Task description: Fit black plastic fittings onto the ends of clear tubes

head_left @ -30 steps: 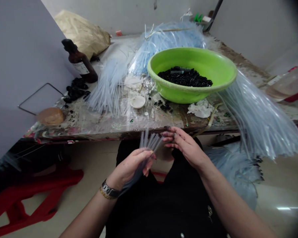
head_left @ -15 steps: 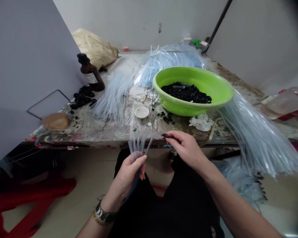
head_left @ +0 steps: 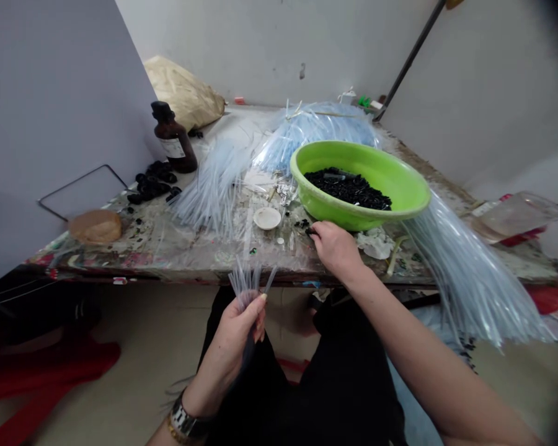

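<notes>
My left hand (head_left: 244, 319) is closed round a bundle of clear thin tubes (head_left: 248, 277), whose ends fan out above the fingers below the table edge. My right hand (head_left: 335, 246) reaches over the table, its fingers pinched at a small pile of black pieces (head_left: 303, 223); whether a piece is between the fingertips is too small to tell. Just behind that hand stands a green basin (head_left: 360, 218) holding many small black pieces (head_left: 348, 188). A small white dish (head_left: 266, 218) lies to the left of the hand.
On the worn table (head_left: 195, 254) lie loose tubes (head_left: 209, 192), a larger tube pile (head_left: 320, 127) and another bundle (head_left: 474, 272) overhanging the right front edge. A brown bottle (head_left: 175, 145), black lumps (head_left: 151, 181) and a tan block (head_left: 95, 227) are at left.
My right hand has moved forward from the table's front edge to the black pieces near the basin. My left hand still holds the tubes. The view has shifted slightly.
</notes>
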